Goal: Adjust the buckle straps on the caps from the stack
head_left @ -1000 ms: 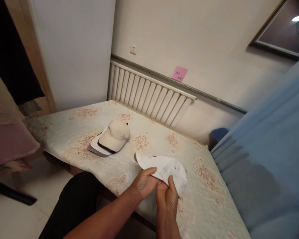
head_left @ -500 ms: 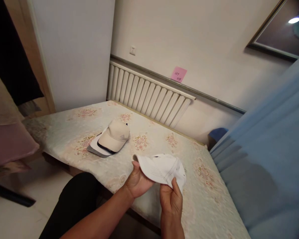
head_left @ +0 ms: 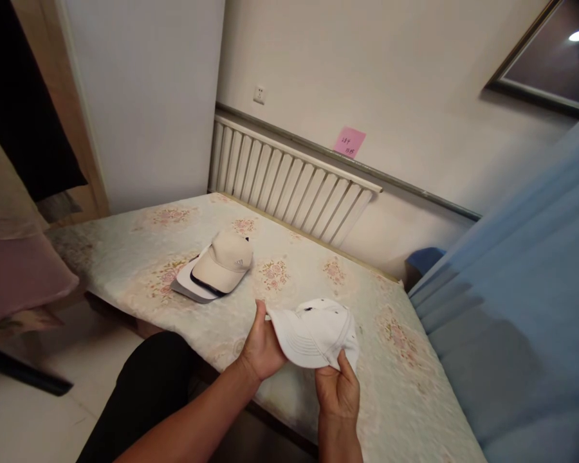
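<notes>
Soft white cap (head_left: 313, 331), curved stitched brim, gripped by both hands.

Cream wall (head_left: 415, 77) carries a white ribbed radiator (head_left: 289, 183), a wall socket (head_left: 259, 94) and a pink note (head_left: 350, 141). Floral-patterned bed (head_left: 125, 251) below; blue curtain (head_left: 525, 321) right; pale tiled floor (head_left: 33, 418).

Beige cap (head_left: 223, 258) stacked on other caps w/ white and grey brims (head_left: 186, 287), atop floral mattress (head_left: 405, 379). White radiator (head_left: 289, 185) along back wall, pink sticky note (head_left: 350, 141) above, socket (head_left: 259, 94) nearby. Blue curtain (head_left: 525, 308) at right.
</notes>
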`<action>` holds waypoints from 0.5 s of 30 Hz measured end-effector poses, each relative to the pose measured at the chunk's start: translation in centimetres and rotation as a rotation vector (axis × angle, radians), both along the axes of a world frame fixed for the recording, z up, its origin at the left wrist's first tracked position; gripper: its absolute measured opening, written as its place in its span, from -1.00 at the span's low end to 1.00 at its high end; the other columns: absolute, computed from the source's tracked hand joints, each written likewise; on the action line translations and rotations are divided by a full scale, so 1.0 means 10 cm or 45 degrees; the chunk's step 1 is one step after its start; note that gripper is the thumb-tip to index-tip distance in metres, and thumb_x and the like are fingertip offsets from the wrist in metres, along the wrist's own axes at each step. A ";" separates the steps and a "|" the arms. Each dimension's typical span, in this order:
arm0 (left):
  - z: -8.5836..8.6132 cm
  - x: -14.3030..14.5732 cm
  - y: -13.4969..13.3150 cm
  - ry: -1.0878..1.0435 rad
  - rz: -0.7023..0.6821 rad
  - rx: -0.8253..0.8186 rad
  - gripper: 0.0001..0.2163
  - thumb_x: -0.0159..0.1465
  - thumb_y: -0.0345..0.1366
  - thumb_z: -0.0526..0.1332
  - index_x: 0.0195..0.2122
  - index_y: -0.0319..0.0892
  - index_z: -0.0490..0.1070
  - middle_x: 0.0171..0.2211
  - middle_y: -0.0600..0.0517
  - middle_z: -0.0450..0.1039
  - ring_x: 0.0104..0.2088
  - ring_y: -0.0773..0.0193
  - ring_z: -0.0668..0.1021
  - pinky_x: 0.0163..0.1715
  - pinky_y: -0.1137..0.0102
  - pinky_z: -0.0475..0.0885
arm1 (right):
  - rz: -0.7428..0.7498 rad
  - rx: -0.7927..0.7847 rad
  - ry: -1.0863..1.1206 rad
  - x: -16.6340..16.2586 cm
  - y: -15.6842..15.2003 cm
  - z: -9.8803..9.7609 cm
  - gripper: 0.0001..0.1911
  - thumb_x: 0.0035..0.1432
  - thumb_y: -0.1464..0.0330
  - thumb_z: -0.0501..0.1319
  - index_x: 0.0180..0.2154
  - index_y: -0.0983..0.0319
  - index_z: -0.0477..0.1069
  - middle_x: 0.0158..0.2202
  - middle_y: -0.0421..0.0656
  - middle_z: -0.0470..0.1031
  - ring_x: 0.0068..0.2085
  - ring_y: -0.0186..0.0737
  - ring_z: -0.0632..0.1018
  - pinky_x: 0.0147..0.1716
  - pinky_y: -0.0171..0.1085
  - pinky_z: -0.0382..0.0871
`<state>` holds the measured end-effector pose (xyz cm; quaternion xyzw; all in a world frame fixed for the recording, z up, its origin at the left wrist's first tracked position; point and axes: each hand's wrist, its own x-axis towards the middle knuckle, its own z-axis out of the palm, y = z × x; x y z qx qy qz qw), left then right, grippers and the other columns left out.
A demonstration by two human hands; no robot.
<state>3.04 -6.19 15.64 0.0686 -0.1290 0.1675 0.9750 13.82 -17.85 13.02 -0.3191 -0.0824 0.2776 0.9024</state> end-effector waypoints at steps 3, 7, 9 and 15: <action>0.07 0.00 -0.03 0.062 0.012 -0.036 -0.28 0.24 0.17 -0.04 0.18 -0.39 0.22 0.04 -0.29 0.41 0.18 -0.09 0.30 0.19 0.10 0.04 | -0.025 0.018 0.061 -0.02 0.00 -0.02 -0.44 0.12 0.39 0.22 0.17 0.15 0.22 0.11 -0.10 0.42 0.17 -0.19 0.37 0.23 0.03 0.09; 0.12 0.03 -0.06 0.073 0.062 -0.053 -0.38 0.28 0.09 0.00 0.13 -0.38 0.29 0.02 -0.26 0.43 0.17 -0.03 0.32 0.18 0.15 0.08 | -0.039 0.055 0.071 -0.13 0.04 0.03 -0.45 0.10 0.38 0.24 0.14 0.15 0.25 0.13 -0.14 0.40 0.18 -0.22 0.36 0.24 -0.05 0.09; 0.10 0.04 -0.06 0.069 0.095 -0.068 -0.42 0.29 0.05 0.01 0.09 -0.38 0.33 0.03 -0.24 0.43 0.16 0.00 0.34 0.18 0.18 0.11 | -0.027 0.069 0.051 -0.20 0.08 0.07 -0.44 0.06 0.41 0.25 0.13 0.15 0.27 0.15 -0.15 0.38 0.18 -0.23 0.34 0.24 -0.08 0.09; -0.01 0.04 -0.03 0.158 0.048 -0.053 -0.62 0.30 -0.22 0.01 -0.01 -0.37 0.42 -0.07 -0.17 0.51 0.11 0.05 0.40 0.17 0.21 0.14 | -0.004 -0.025 0.123 -0.19 0.12 0.05 -0.45 0.04 0.43 0.24 0.11 0.21 0.30 0.08 -0.10 0.45 0.16 -0.18 0.38 0.23 -0.01 0.11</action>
